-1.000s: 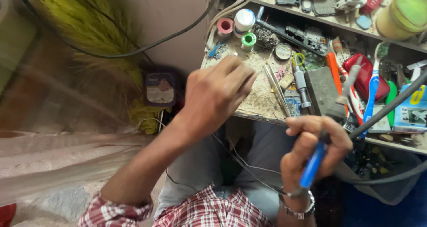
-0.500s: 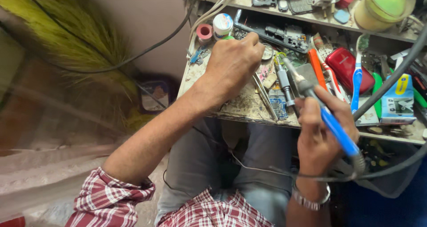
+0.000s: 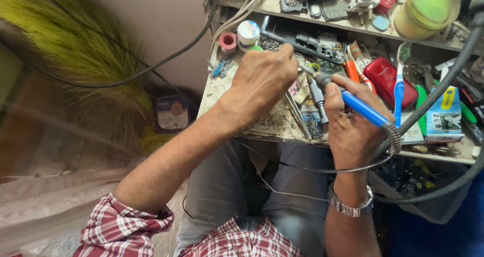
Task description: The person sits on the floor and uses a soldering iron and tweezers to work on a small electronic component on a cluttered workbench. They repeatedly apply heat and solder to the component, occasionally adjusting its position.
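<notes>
Soldering at cluttered workbench [image 3: 262,123].
Right hand [image 3: 350,123] grips blue soldering iron [image 3: 360,107]; left hand [image 3: 264,80] curled, apparently pinching something hidden beneath fingers.

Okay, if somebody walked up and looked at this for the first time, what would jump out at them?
Probably the right hand at centre, gripping a blue-handled soldering iron whose tip meets the left hand over the cluttered workbench. Next, the red phone and blue toothbrush to the right, and the green-filled jar on the shelf at top right.
</notes>
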